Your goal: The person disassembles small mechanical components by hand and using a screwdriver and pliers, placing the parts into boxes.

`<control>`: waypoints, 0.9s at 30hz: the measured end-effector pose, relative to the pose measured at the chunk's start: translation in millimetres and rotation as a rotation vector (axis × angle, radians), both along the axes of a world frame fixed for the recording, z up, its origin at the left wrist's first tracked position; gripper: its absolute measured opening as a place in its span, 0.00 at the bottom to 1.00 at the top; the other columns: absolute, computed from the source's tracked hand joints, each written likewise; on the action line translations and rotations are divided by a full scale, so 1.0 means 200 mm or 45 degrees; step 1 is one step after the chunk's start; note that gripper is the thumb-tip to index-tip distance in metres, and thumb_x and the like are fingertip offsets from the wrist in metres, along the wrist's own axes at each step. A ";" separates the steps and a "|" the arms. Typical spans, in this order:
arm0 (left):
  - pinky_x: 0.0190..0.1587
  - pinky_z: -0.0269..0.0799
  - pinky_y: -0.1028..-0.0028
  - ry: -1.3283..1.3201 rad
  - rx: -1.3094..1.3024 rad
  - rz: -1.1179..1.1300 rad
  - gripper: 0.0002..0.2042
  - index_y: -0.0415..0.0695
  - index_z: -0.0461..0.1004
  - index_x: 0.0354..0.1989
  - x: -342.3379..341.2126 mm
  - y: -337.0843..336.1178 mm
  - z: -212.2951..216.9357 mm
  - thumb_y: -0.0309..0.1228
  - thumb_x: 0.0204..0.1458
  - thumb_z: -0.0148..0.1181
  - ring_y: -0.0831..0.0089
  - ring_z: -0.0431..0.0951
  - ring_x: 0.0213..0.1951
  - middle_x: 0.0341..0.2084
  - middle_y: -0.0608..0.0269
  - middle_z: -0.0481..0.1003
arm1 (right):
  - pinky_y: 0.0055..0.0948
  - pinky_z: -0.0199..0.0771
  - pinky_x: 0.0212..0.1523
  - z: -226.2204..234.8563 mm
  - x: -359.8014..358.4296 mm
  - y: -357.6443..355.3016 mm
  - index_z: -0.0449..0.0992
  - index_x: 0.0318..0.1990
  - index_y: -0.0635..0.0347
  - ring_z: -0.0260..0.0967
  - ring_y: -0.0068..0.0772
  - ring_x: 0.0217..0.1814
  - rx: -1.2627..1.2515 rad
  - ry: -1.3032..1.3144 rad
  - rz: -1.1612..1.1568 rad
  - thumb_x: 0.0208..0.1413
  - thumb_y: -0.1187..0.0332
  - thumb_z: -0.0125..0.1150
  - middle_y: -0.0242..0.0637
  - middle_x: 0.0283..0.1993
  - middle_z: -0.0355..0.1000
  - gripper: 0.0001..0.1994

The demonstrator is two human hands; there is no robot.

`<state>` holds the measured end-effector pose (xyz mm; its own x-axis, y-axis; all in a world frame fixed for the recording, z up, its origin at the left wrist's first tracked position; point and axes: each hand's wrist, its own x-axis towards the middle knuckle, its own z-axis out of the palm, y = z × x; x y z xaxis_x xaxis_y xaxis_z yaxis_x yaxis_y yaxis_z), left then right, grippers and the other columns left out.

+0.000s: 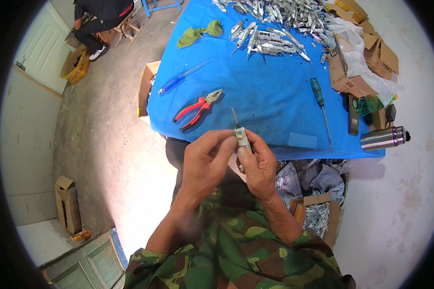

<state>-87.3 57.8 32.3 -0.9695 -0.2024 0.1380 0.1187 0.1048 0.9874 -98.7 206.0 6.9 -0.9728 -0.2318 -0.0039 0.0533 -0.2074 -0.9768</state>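
A small grey-white device (242,137) with a bit of green circuit board and a thin copper-coloured rod at its top is held upright before me. My right hand (259,171) is closed round its body, thumb pressed on the front. From the other side, the thumb and forefinger of my left hand (208,159) pinch its upper part. Just beyond my hands on the blue cloth (270,91) lie red-handled combination pliers (198,110), jaws toward the far right. Farther left rests a blue-handled screwdriver (182,77). A green-handled screwdriver (320,103) lies at the right.
Several similar slim grey devices (275,41) are heaped at the far side, near a green cloth strip (199,34). A steel flask (383,138) stands by the right edge, near a cardboard box (347,72). Another person (103,19) sits at the far left.
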 end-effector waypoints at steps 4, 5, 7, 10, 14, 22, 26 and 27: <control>0.40 0.75 0.79 -0.129 0.269 -0.023 0.08 0.35 0.82 0.47 0.00 0.01 -0.04 0.26 0.65 0.62 0.81 0.80 0.36 0.34 0.65 0.84 | 0.19 0.67 0.31 -0.01 -0.01 0.03 0.71 0.67 0.68 0.66 0.16 0.34 -0.149 -0.210 0.092 0.75 0.66 0.48 0.32 0.44 0.73 0.21; 0.41 0.75 0.79 -0.118 0.294 -0.024 0.08 0.35 0.82 0.47 0.00 0.00 -0.06 0.26 0.65 0.62 0.82 0.80 0.36 0.34 0.66 0.84 | 0.19 0.65 0.29 -0.01 -0.01 0.02 0.71 0.68 0.68 0.65 0.16 0.31 -0.232 -0.276 0.076 0.75 0.64 0.47 0.32 0.43 0.73 0.21; 0.42 0.76 0.78 -0.160 0.284 -0.051 0.09 0.34 0.81 0.48 0.01 -0.01 -0.07 0.26 0.66 0.63 0.79 0.81 0.38 0.37 0.64 0.83 | 0.19 0.63 0.28 -0.02 -0.01 0.02 0.71 0.68 0.68 0.65 0.17 0.30 -0.387 -0.386 0.079 0.76 0.62 0.44 0.33 0.43 0.73 0.23; 0.43 0.76 0.78 -0.176 0.215 -0.029 0.09 0.34 0.81 0.49 0.03 -0.01 -0.07 0.26 0.65 0.64 0.78 0.81 0.40 0.39 0.63 0.82 | 0.20 0.64 0.26 -0.04 -0.03 0.03 0.69 0.70 0.67 0.66 0.17 0.29 -0.536 -0.487 0.100 0.76 0.61 0.41 0.33 0.44 0.74 0.24; 0.40 0.75 0.78 -0.133 0.117 -0.006 0.09 0.36 0.82 0.47 0.09 0.00 -0.09 0.23 0.59 0.67 0.81 0.80 0.36 0.38 0.63 0.82 | 0.21 0.64 0.23 -0.06 -0.03 0.03 0.66 0.71 0.68 0.67 0.17 0.30 -0.535 -0.508 0.032 0.76 0.62 0.38 0.32 0.47 0.75 0.24; 0.36 0.78 0.69 0.211 -0.303 -0.086 0.13 0.40 0.82 0.46 0.13 0.02 -0.12 0.18 0.52 0.71 0.63 0.82 0.34 0.37 0.56 0.81 | 0.20 0.71 0.32 -0.05 -0.04 -0.02 0.66 0.70 0.67 0.71 0.17 0.41 -0.458 -0.513 -0.038 0.73 0.65 0.46 0.32 0.47 0.74 0.23; 0.37 0.78 0.67 0.259 -0.399 -0.055 0.11 0.39 0.81 0.44 0.12 0.01 -0.13 0.16 0.52 0.69 0.58 0.83 0.36 0.36 0.55 0.80 | 0.20 0.74 0.40 -0.07 -0.04 -0.01 0.66 0.70 0.68 0.72 0.18 0.45 -0.547 -0.514 0.036 0.72 0.66 0.50 0.33 0.48 0.74 0.24; 0.37 0.78 0.66 0.242 -0.406 -0.050 0.11 0.38 0.81 0.44 0.12 0.01 -0.12 0.16 0.53 0.68 0.57 0.83 0.36 0.36 0.54 0.80 | 0.20 0.75 0.41 -0.07 -0.04 -0.02 0.66 0.70 0.68 0.73 0.18 0.45 -0.571 -0.526 0.031 0.71 0.66 0.50 0.33 0.49 0.74 0.24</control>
<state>-63.7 59.1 7.5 -0.9267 -0.0836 0.3665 0.3068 0.3951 0.8659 -106.6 202.9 -7.1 -0.9061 -0.3202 -0.2765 0.4189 -0.5877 -0.6922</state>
